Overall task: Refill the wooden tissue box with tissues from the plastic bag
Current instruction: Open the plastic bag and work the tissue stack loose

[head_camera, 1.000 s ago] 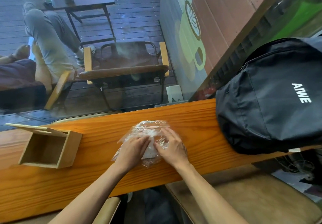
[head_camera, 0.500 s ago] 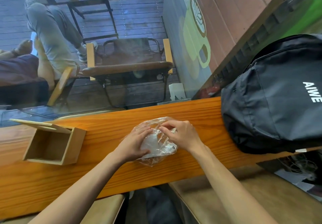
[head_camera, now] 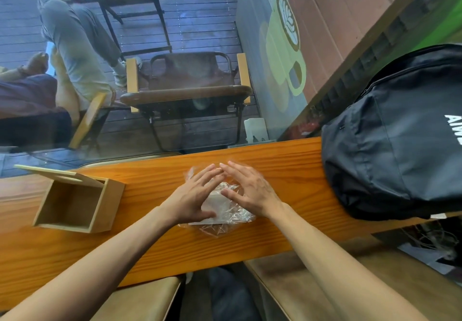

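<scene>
A clear crinkled plastic bag (head_camera: 226, 223) with a white stack of tissues (head_camera: 215, 204) inside lies on the orange wooden counter (head_camera: 275, 165). My left hand (head_camera: 192, 197) rests flat on the bag's left side, fingers spread, thumb along its near edge. My right hand (head_camera: 250, 187) lies on the bag's right side, fingers pointing left, fingertips meeting the left hand's at the bag's far end. The wooden tissue box (head_camera: 75, 202) stands empty to the left, its hinged lid (head_camera: 50, 172) tipped open behind it.
A large black backpack (head_camera: 395, 140) fills the counter's right end, close to my right hand. Beyond the counter is a window onto a deck with a chair (head_camera: 190, 93) and a seated person (head_camera: 75, 45). Tan padded seats (head_camera: 312, 283) lie below the counter.
Both hands went from pinching the bag's top to lying flatter on it with fingers spread. The bag now lies flatter and the tissue stack shows between the hands.
</scene>
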